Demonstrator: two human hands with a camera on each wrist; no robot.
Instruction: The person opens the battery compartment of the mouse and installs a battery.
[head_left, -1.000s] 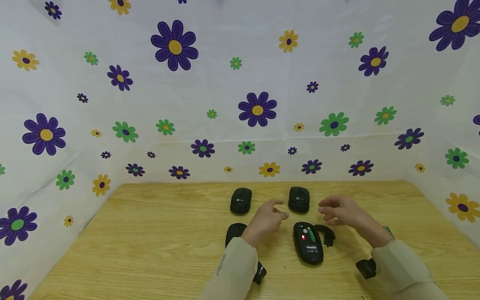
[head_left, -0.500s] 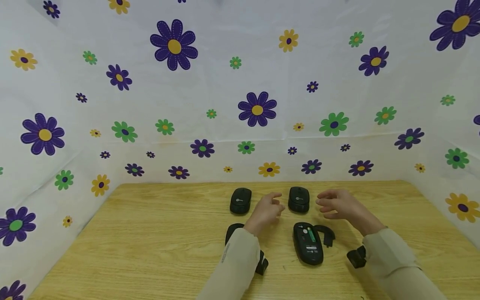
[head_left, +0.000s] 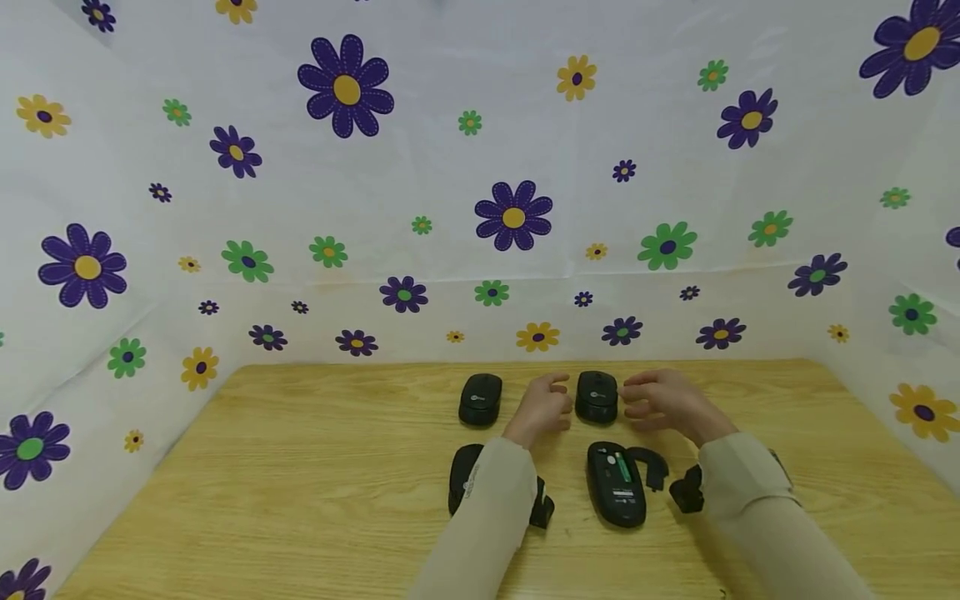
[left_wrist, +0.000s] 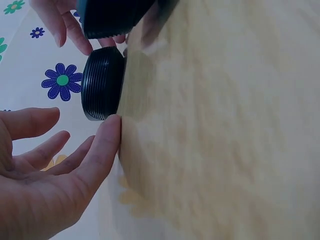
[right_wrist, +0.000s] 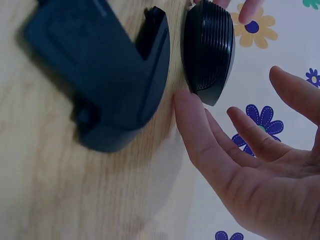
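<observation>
Mice (head_left: 597, 398) are black; table (head_left: 322, 483), yellow wood-grain; backdrop (head_left: 420, 167), white with purple, green, yellow flowers (head_left: 513, 217).

near left mouse (head_left: 462, 477) partly hidden behind left sleeve (head_left: 491, 492), right sleeve (head_left: 772, 517) cut off at bottom, logo (head_left: 597, 396) on far right mouse (head_left: 596, 412) too small to read, label (head_left: 622, 492) on upturned mouse (head_left: 626, 510) likewise, black cover (right_wrist: 100, 75) cropped in right wrist view

White flower-print sheeting (head_left: 420, 167), dotted with purple, yellow and green flowers (head_left: 513, 217), rises behind a yellowish wood-grain tabletop (head_left: 315, 483) and along both its sides. A horizontal crease (head_left: 450, 280) crosses the back low down; the light is soft, with faint shadows.
</observation>
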